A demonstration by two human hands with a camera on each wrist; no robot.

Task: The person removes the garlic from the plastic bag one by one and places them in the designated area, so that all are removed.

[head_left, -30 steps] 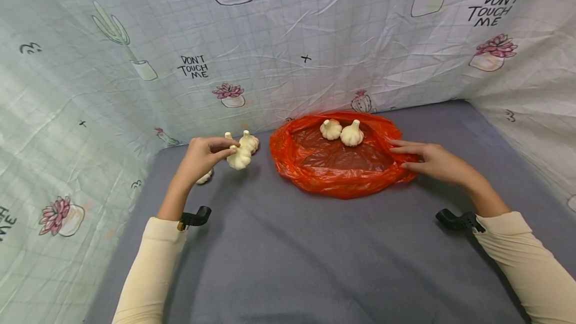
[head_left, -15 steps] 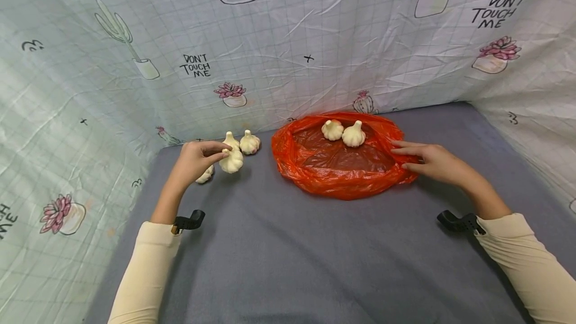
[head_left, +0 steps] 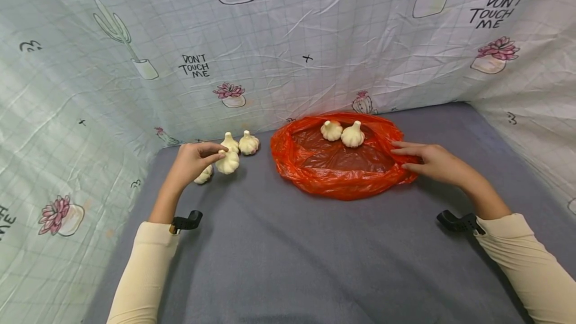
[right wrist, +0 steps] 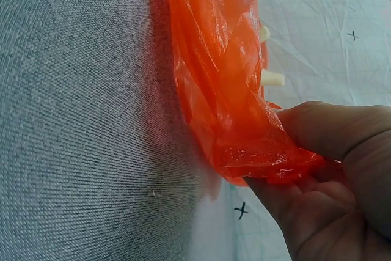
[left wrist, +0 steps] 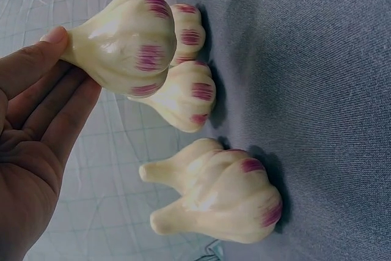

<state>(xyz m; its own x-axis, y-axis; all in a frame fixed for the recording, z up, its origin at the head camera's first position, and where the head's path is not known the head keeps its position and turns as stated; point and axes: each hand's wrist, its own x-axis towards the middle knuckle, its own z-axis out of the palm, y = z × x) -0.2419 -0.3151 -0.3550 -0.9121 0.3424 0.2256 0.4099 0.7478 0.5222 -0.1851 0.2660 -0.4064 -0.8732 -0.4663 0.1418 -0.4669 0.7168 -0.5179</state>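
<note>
My left hand pinches a garlic bulb by its stem, above the grey cloth. In the left wrist view, purple streaks mark this cream-coloured bulb. Just behind it stand two more garlic bulbs, one on the left and one on the right. Another bulb is partly hidden by the left hand. My right hand grips the right rim of an open red plastic bag, thumb and fingers on either side of the film. Inside the bag sit two garlic bulbs, left and right.
Grey cloth covers the tabletop. A pale printed curtain hangs right behind the bag and bulbs, and also along both sides. Each wrist wears a black camera mount, left and right.
My left hand has moved left and slightly nearer with the garlic bulb, uncovering more of the two bulbs behind. The right hand stays on the bag's rim.
</note>
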